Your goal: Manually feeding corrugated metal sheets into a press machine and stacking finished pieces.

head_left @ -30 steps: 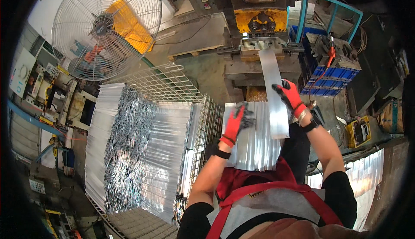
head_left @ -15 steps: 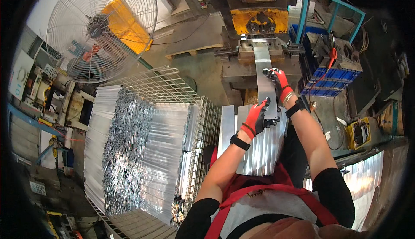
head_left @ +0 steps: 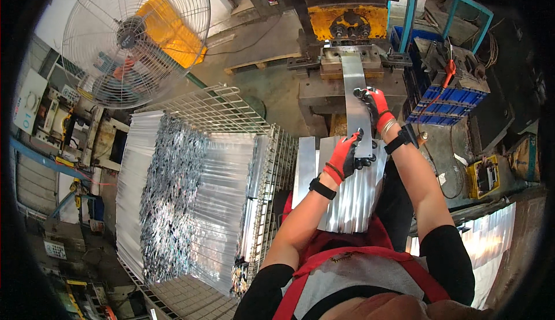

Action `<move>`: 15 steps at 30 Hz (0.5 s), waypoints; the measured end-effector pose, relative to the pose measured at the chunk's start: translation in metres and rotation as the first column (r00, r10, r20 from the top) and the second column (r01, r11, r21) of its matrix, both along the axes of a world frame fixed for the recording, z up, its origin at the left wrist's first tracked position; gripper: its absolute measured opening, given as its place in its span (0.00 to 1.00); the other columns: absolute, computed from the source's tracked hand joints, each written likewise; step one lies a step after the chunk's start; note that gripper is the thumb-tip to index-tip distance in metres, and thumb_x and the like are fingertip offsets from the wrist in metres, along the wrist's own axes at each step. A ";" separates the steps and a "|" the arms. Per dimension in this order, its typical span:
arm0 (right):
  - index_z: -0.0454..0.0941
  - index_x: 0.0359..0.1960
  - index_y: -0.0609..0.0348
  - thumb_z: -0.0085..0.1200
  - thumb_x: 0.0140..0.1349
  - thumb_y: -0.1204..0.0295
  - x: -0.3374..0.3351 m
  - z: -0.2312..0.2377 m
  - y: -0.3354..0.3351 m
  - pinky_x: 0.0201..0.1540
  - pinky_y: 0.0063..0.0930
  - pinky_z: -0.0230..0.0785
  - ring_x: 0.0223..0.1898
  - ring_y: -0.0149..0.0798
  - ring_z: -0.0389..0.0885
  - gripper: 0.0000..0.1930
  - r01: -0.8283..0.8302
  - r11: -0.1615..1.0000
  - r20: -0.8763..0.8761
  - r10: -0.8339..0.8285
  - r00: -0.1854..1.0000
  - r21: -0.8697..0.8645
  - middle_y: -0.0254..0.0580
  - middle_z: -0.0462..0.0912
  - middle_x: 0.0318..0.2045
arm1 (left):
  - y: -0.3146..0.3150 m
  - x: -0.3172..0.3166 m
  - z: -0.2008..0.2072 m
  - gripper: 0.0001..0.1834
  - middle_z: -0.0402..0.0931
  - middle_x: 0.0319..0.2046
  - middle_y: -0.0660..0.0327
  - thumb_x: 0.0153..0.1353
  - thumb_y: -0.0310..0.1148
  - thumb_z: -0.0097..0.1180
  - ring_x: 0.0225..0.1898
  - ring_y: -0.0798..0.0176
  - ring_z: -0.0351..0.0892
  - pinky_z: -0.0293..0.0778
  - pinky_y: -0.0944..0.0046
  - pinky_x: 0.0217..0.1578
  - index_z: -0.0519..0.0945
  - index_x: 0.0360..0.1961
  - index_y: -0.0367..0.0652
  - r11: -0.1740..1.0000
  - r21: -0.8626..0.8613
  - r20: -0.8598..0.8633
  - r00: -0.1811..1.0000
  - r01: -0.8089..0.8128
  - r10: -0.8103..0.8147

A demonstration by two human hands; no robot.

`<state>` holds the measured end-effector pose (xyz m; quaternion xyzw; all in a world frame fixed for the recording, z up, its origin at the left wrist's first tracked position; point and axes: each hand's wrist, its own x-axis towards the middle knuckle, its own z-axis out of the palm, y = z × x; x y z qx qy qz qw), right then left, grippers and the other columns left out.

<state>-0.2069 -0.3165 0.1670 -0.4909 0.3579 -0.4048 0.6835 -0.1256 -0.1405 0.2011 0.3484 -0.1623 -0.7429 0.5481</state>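
A long flat metal strip (head_left: 354, 80) runs from my hands away to the press, its far end lying in the die (head_left: 352, 58). My left hand (head_left: 347, 157), in a red glove with black fingers, grips the strip's near end from the left side, thumb on top and fingers underneath. Further up, my right hand (head_left: 374, 107), gloved alike, pinches the strip's right edge. Beneath my hands lies a stack of similar shiny strips (head_left: 351, 207), close in front of my body. The far tip of the strip is hidden in the tooling.
The press (head_left: 324, 24) with its yellow front stands straight ahead. To the left, a wire cage (head_left: 276, 167) holds many stacked strips (head_left: 222, 198). A large fan (head_left: 132, 34) stands far left. Blue crates (head_left: 436, 107) stand right of the press, a yellow bin (head_left: 483, 176) nearer.
The whole view has shifted slightly. Both hands keep their hold on the strip, and its far end stays at the die.
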 end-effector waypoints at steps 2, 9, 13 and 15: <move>0.77 0.27 0.58 0.54 0.50 0.70 0.002 0.002 0.006 0.33 0.20 0.64 0.27 0.25 0.72 0.06 0.002 0.998 0.149 -0.011 0.989 0.066 0.30 0.77 0.25 | 0.002 -0.001 0.006 0.19 0.77 0.28 0.53 0.58 0.47 0.45 0.19 0.59 0.78 0.64 0.72 0.07 0.72 0.34 0.41 1.000 -0.009 -0.016 1.000 -0.025 0.025; 0.78 0.29 0.59 0.54 0.50 0.70 0.001 0.006 0.009 0.30 0.21 0.64 0.27 0.25 0.72 0.07 0.052 0.999 -0.045 -0.051 0.998 0.005 0.30 0.77 0.26 | 0.004 -0.001 0.002 0.18 0.77 0.29 0.55 0.59 0.47 0.43 0.21 0.59 0.78 0.69 0.71 0.11 0.71 0.36 0.42 1.000 -0.024 -0.018 1.000 0.003 -0.003; 0.78 0.30 0.59 0.52 0.52 0.70 -0.015 -0.016 -0.010 0.29 0.20 0.63 0.27 0.25 0.72 0.07 0.062 0.989 0.191 -0.035 0.981 -0.134 0.30 0.78 0.27 | 0.004 -0.002 0.005 0.19 0.77 0.29 0.56 0.61 0.45 0.41 0.23 0.61 0.79 0.72 0.69 0.14 0.72 0.36 0.39 0.989 -0.139 -0.092 0.994 0.048 -0.061; 0.77 0.31 0.63 0.48 0.54 0.69 0.003 0.016 0.020 0.34 0.20 0.66 0.30 0.29 0.75 0.10 0.158 0.987 -0.077 -0.157 0.985 0.000 0.36 0.78 0.29 | 0.022 0.014 0.007 0.20 0.77 0.32 0.56 0.62 0.44 0.39 0.28 0.61 0.79 0.75 0.66 0.24 0.71 0.42 0.37 0.966 -0.211 -0.040 0.986 0.149 -0.161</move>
